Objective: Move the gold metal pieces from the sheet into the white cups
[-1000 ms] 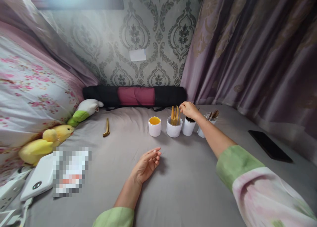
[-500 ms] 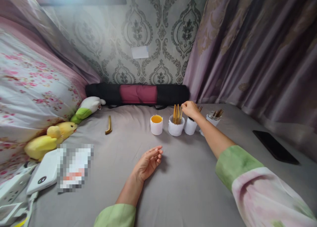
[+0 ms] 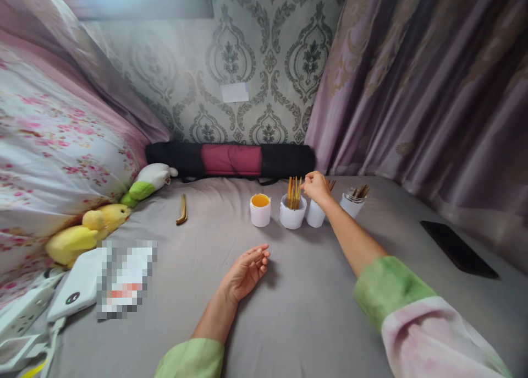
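Several white cups stand in a row on the grey bed sheet (image 3: 313,312). My right hand (image 3: 317,187) reaches over them, fingers pinched on a thin golden stick at the cup of golden sticks (image 3: 292,208). Just behind that hand is another white cup (image 3: 315,215), partly hidden. The cup at the left end (image 3: 260,209) has a yellow inside. At the right end a clear cup (image 3: 353,201) holds brown sticks. My left hand (image 3: 246,270) rests on the sheet, palm up, fingers loosely curled and apart, holding nothing.
A bent golden stick (image 3: 182,210) lies alone to the left. A black and maroon roll (image 3: 231,159) lies along the wall. Plush toys (image 3: 88,232) and a floral quilt sit left, a power bank (image 3: 76,292) near left. A black phone (image 3: 458,248) lies right by the curtain.
My right hand has shifted slightly left, from above the third cup toward the cup of golden sticks. The left hand has stayed put.
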`<state>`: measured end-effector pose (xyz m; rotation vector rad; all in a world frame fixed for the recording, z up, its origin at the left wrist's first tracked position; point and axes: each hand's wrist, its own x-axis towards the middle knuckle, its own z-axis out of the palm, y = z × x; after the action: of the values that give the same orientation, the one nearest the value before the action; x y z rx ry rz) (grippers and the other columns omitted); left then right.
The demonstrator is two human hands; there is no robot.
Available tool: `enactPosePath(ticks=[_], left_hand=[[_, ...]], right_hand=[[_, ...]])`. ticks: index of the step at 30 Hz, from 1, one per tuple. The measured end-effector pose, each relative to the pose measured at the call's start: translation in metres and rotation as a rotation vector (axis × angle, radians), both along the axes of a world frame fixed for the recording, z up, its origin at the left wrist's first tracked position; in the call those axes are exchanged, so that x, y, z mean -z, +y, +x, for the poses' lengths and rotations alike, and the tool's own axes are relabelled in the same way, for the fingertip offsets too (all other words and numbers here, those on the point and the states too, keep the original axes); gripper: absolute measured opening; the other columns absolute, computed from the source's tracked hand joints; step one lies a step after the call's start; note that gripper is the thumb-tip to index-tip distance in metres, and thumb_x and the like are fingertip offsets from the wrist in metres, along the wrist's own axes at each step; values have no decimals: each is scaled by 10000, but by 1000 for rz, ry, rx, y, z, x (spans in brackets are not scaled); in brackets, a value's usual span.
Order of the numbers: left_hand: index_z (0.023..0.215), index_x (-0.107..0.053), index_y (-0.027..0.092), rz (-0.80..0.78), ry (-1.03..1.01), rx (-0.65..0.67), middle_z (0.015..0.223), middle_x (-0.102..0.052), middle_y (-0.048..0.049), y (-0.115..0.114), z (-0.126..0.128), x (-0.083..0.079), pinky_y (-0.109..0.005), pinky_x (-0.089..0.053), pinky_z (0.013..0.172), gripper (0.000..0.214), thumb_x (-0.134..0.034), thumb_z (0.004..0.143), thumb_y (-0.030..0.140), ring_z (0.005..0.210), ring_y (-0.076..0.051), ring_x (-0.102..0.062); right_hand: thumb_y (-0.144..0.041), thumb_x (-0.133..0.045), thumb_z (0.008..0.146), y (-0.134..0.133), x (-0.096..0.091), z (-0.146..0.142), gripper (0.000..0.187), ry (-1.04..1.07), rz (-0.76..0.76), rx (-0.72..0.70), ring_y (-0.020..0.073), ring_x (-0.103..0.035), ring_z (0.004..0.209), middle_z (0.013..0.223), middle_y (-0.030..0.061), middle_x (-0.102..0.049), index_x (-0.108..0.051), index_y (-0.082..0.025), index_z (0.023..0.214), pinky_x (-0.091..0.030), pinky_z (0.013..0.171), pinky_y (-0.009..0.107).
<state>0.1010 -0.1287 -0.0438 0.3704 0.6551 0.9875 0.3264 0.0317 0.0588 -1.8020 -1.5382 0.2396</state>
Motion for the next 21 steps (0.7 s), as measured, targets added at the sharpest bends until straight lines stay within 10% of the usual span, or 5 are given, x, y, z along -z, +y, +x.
enactPosePath(ticks=[21], left_hand=[[888,-616,80,-11,-27,-27,769,-614,-61,-2,2,-5,-186,-439,575,153,-614,740,118,623,-77,-557]], right_hand=[[-536,-372,807,-104,34,-60,398,646,89,-149,118,-500,418,530,11,-547,-530,-201,661,-385,395,224]])
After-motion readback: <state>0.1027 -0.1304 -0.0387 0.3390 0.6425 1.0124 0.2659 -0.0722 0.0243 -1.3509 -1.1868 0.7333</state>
